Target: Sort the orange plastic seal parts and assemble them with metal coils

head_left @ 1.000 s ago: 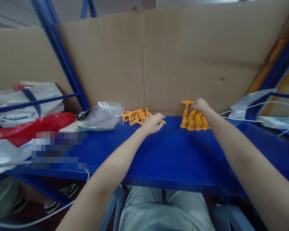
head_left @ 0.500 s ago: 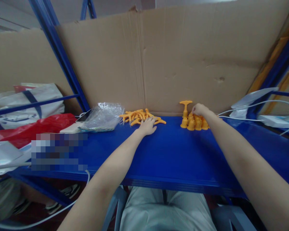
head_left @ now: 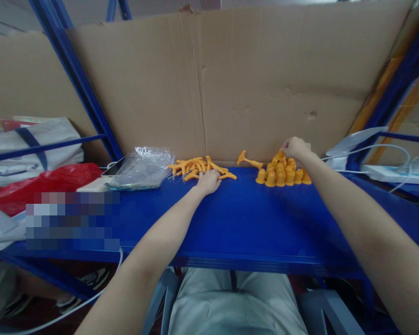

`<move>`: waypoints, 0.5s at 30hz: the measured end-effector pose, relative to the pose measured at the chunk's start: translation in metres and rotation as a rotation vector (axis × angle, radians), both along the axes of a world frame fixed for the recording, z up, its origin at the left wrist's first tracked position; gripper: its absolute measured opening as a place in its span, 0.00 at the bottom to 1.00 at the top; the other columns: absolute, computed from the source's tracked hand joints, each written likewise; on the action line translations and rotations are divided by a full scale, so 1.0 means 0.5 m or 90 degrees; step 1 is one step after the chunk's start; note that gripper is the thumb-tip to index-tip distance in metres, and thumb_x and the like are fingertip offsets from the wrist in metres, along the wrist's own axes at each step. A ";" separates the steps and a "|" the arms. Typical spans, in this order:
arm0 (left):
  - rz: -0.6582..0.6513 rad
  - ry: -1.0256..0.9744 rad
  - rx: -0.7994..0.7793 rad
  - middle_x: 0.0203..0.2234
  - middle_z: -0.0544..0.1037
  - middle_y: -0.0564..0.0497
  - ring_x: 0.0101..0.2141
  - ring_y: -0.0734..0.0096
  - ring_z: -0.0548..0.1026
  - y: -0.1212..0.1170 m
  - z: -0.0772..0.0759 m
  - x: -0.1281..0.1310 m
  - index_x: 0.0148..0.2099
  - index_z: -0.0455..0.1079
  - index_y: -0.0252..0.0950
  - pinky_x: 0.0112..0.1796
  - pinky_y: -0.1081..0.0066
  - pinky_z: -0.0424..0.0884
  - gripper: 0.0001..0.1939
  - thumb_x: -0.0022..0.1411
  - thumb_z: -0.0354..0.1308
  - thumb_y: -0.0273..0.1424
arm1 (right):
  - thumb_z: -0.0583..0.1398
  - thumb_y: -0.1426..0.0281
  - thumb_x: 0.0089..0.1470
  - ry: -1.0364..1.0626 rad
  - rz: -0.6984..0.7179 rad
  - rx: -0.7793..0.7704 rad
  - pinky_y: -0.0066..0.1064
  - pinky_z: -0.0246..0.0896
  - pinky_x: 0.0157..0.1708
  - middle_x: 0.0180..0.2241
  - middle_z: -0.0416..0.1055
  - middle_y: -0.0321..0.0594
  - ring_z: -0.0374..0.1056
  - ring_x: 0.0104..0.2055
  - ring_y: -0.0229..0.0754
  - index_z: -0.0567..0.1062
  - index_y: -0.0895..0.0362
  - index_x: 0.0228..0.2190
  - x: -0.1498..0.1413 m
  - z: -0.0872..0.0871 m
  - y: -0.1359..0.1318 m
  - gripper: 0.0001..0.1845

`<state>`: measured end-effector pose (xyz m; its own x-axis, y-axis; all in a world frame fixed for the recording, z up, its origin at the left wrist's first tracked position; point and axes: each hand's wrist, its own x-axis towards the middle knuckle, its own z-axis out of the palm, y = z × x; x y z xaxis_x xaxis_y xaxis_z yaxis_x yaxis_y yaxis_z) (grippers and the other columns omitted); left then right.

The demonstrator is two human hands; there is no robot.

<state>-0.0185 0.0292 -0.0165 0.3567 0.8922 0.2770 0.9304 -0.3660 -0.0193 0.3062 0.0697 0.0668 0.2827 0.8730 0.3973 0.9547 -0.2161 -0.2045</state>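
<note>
Clear bag (head_left: 143, 170) beside orange pieces (head_left: 190, 164).

Workshop of sorts, perhaps storeroom corner: blue bench (head_left: 237, 223) between metal posts (head_left: 83, 88), cardboard (head_left: 143, 93) standing behind, orange parts (head_left: 192, 164) heaped in batches, clear plastic bag (head_left: 146, 167), trailing white cable (head_left: 121, 255).

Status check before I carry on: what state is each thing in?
Branched orange pieces: loose heap
Orange cups: stacked in tiers
T-shaped orange piece: tilted; at rest or falling, unclear
Left hand: over the heap, hold unclear
Right hand: at the stack's top, hold unclear
Clear plastic bag: wrinkled, lying down
Red plastic: crumpled
</note>
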 end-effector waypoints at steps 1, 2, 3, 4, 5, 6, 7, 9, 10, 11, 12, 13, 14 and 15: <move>0.000 0.000 0.006 0.59 0.72 0.42 0.61 0.51 0.66 0.001 -0.001 -0.001 0.54 0.73 0.37 0.58 0.45 0.63 0.16 0.68 0.50 0.31 | 0.62 0.68 0.53 0.002 0.004 0.009 0.48 0.63 0.51 0.44 0.76 0.54 0.71 0.51 0.57 0.80 0.57 0.39 0.002 0.002 -0.002 0.11; -0.004 -0.002 0.011 0.58 0.73 0.42 0.60 0.51 0.67 0.002 -0.001 -0.001 0.53 0.73 0.37 0.58 0.45 0.64 0.16 0.68 0.50 0.30 | 0.62 0.68 0.53 0.005 0.009 0.019 0.48 0.64 0.50 0.43 0.76 0.54 0.71 0.51 0.57 0.80 0.57 0.39 0.004 0.005 -0.003 0.11; -0.010 -0.005 0.018 0.57 0.74 0.42 0.59 0.51 0.67 0.003 -0.002 -0.002 0.52 0.74 0.37 0.57 0.45 0.64 0.15 0.67 0.50 0.30 | 0.62 0.68 0.53 0.010 0.017 0.031 0.48 0.64 0.50 0.43 0.76 0.53 0.71 0.50 0.56 0.79 0.57 0.38 0.005 0.007 -0.005 0.11; -0.017 -0.010 0.024 0.56 0.75 0.41 0.59 0.50 0.68 0.005 -0.002 -0.002 0.50 0.74 0.36 0.57 0.45 0.64 0.15 0.67 0.51 0.30 | 0.62 0.68 0.53 0.017 0.028 0.043 0.47 0.64 0.49 0.42 0.76 0.53 0.71 0.49 0.56 0.79 0.57 0.38 0.004 0.009 -0.007 0.11; -0.026 -0.016 0.030 0.55 0.76 0.40 0.58 0.50 0.69 0.005 -0.002 -0.003 0.49 0.75 0.36 0.57 0.44 0.64 0.14 0.67 0.51 0.30 | 0.62 0.68 0.53 0.026 0.044 0.056 0.45 0.65 0.48 0.42 0.76 0.53 0.71 0.48 0.55 0.79 0.57 0.38 0.003 0.011 -0.010 0.11; -0.035 -0.023 0.035 0.54 0.76 0.40 0.57 0.49 0.70 0.006 -0.002 -0.003 0.48 0.75 0.35 0.56 0.44 0.64 0.14 0.66 0.51 0.30 | 0.61 0.67 0.54 0.036 0.063 0.068 0.43 0.65 0.47 0.41 0.76 0.52 0.71 0.47 0.54 0.78 0.57 0.38 -0.001 0.013 -0.014 0.11; -0.043 -0.031 0.039 0.53 0.77 0.39 0.56 0.48 0.70 0.007 -0.001 -0.003 0.47 0.75 0.35 0.56 0.44 0.65 0.13 0.66 0.52 0.30 | 0.61 0.67 0.55 0.046 0.087 0.079 0.41 0.65 0.46 0.40 0.76 0.52 0.71 0.46 0.53 0.78 0.57 0.38 -0.008 0.015 -0.021 0.11; -0.054 -0.051 0.047 0.51 0.78 0.38 0.55 0.47 0.71 0.008 0.000 -0.003 0.46 0.75 0.34 0.54 0.45 0.66 0.12 0.66 0.53 0.31 | 0.59 0.66 0.56 0.063 0.139 0.095 0.38 0.65 0.44 0.39 0.77 0.51 0.72 0.44 0.51 0.78 0.57 0.39 -0.028 0.015 -0.041 0.11; -0.057 -0.061 0.051 0.50 0.78 0.38 0.54 0.46 0.72 0.008 0.000 -0.002 0.44 0.75 0.34 0.53 0.45 0.66 0.11 0.66 0.53 0.31 | 0.59 0.66 0.56 0.066 0.166 0.102 0.37 0.66 0.43 0.39 0.77 0.50 0.72 0.43 0.50 0.78 0.57 0.39 -0.041 0.014 -0.055 0.11; -0.060 -0.070 0.055 0.49 0.78 0.38 0.53 0.46 0.72 0.008 0.001 -0.002 0.43 0.75 0.34 0.52 0.46 0.66 0.10 0.65 0.54 0.31 | 0.59 0.66 0.57 0.070 0.185 0.104 0.36 0.66 0.42 0.38 0.77 0.50 0.72 0.42 0.49 0.78 0.58 0.38 -0.056 0.011 -0.071 0.11; -0.062 -0.078 0.058 0.49 0.78 0.38 0.53 0.46 0.73 0.008 0.001 -0.001 0.41 0.75 0.34 0.52 0.47 0.67 0.10 0.65 0.54 0.31 | 0.59 0.67 0.57 0.069 0.210 0.101 0.35 0.66 0.41 0.38 0.78 0.50 0.73 0.41 0.49 0.78 0.58 0.38 -0.071 0.006 -0.087 0.11; -0.063 -0.083 0.060 0.48 0.78 0.39 0.52 0.47 0.73 0.008 0.001 0.000 0.40 0.75 0.34 0.51 0.48 0.67 0.09 0.65 0.54 0.31 | 0.58 0.67 0.57 0.068 0.234 0.092 0.35 0.66 0.41 0.37 0.78 0.49 0.73 0.41 0.48 0.78 0.58 0.38 -0.087 -0.001 -0.104 0.10; -0.066 -0.085 0.062 0.48 0.79 0.39 0.52 0.47 0.73 0.008 0.002 0.001 0.39 0.75 0.34 0.51 0.49 0.67 0.09 0.64 0.55 0.31 | 0.58 0.68 0.57 0.067 0.247 0.083 0.35 0.66 0.41 0.37 0.78 0.48 0.73 0.40 0.48 0.78 0.57 0.37 -0.101 -0.009 -0.120 0.10; -0.070 -0.085 0.064 0.47 0.79 0.40 0.52 0.48 0.73 0.008 0.003 0.002 0.38 0.75 0.34 0.52 0.49 0.67 0.08 0.64 0.55 0.31 | 0.58 0.68 0.58 0.062 0.264 0.073 0.35 0.65 0.41 0.37 0.78 0.47 0.73 0.40 0.47 0.78 0.57 0.36 -0.115 -0.019 -0.135 0.10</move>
